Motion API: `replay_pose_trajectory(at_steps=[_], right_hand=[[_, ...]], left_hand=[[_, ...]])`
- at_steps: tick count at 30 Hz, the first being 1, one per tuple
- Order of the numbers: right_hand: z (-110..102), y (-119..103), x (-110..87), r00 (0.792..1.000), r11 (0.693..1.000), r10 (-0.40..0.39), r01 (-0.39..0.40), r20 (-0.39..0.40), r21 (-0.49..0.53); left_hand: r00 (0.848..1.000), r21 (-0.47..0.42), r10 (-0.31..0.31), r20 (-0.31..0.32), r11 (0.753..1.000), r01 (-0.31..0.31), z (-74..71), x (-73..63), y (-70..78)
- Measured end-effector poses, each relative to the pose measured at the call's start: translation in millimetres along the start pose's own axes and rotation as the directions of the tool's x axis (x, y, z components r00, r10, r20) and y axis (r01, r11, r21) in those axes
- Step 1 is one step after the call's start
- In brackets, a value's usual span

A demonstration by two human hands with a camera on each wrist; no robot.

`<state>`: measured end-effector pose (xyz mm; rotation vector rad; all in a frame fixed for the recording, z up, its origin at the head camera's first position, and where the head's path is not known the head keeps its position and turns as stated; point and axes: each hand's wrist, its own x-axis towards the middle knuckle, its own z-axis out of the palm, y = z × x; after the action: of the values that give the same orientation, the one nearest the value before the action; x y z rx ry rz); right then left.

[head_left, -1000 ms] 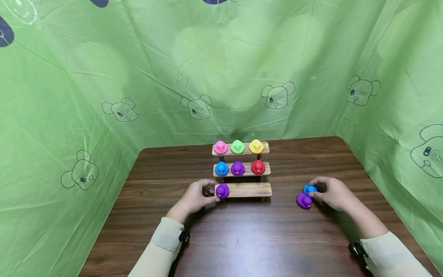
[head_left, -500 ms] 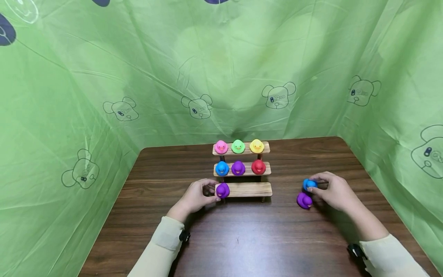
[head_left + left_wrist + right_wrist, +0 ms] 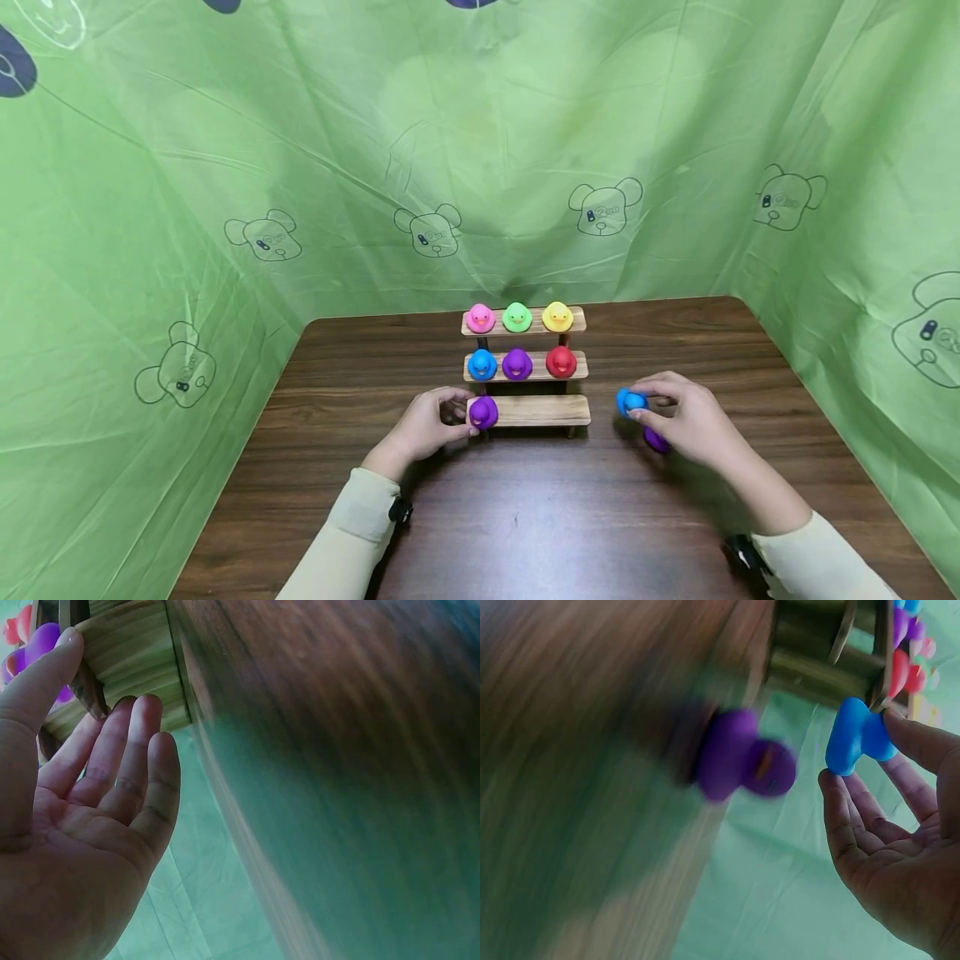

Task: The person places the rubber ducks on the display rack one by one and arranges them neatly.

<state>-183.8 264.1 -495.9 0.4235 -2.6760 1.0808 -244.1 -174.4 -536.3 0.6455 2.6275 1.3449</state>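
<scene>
In the head view my left hand (image 3: 429, 427) is at the left end of a three-tier wooden shelf (image 3: 543, 410). Its thumb and fingertips pinch the two corners of the lowest plank, around a purple rubber duck (image 3: 483, 412) sitting there. The left wrist view has the thumb over part of this purple duck (image 3: 43, 639). A blue rubber duck (image 3: 631, 403) is pinched between thumb and fingertips of my right hand (image 3: 682, 417), off the table, right of the shelf. Below that hand a second purple duck (image 3: 657, 440) lies on the table, partly hidden.
On the top tier sit a pink duck (image 3: 481, 318), a green duck (image 3: 517, 317) and a yellow duck (image 3: 557, 317). The middle tier bears a blue duck (image 3: 482, 365), a purple duck (image 3: 517, 364) and a red duck (image 3: 561, 362). Green cloth (image 3: 480, 150) surrounds the brown table (image 3: 525, 517).
My right hand has lifted the blue duck from beside the purple duck on the table and carried it left toward the shelf. The left hand has stayed in place.
</scene>
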Motion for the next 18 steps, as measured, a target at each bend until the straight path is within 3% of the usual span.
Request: replay_pose_trajectory(at_steps=[6,18], right_hand=[[17,-23,7.0,0.999,0.998,-0.027,0.025,0.036,0.066],[49,-54,16.7,0.992,0.992,-0.092,0.084,0.085,0.097]], left_hand=[[1.000,-0.001,-0.002,-0.001,1.000,0.002,0.3,0.0,-0.1],[1.000,0.000,-0.010,0.001,1.000,0.010,-0.2,-0.4,1.0]])
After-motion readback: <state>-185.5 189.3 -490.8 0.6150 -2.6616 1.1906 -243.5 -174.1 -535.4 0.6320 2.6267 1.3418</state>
